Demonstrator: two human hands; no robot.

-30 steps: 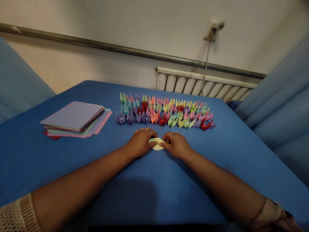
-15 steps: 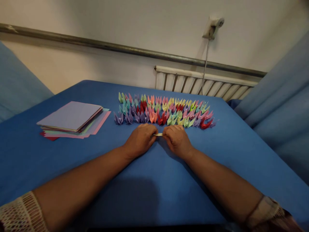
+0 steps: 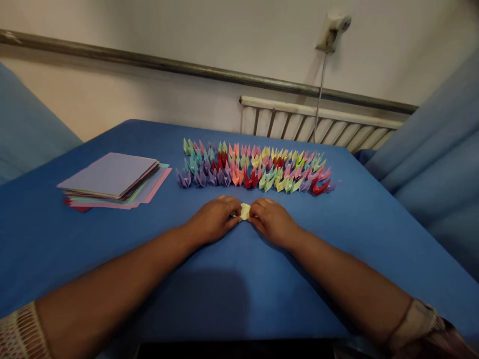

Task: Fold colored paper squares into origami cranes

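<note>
Left hand (image 3: 214,219) and right hand (image 3: 274,220) pinch a yellow paper fold (image 3: 245,211) between their grips, at opposite edges; seemingly light, crease-prone.

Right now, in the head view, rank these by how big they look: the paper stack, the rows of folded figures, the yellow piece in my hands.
1. rows of folded figures, widest spread
2. paper stack, somewhat smaller
3. yellow piece, by far smallest, partly covered
</note>
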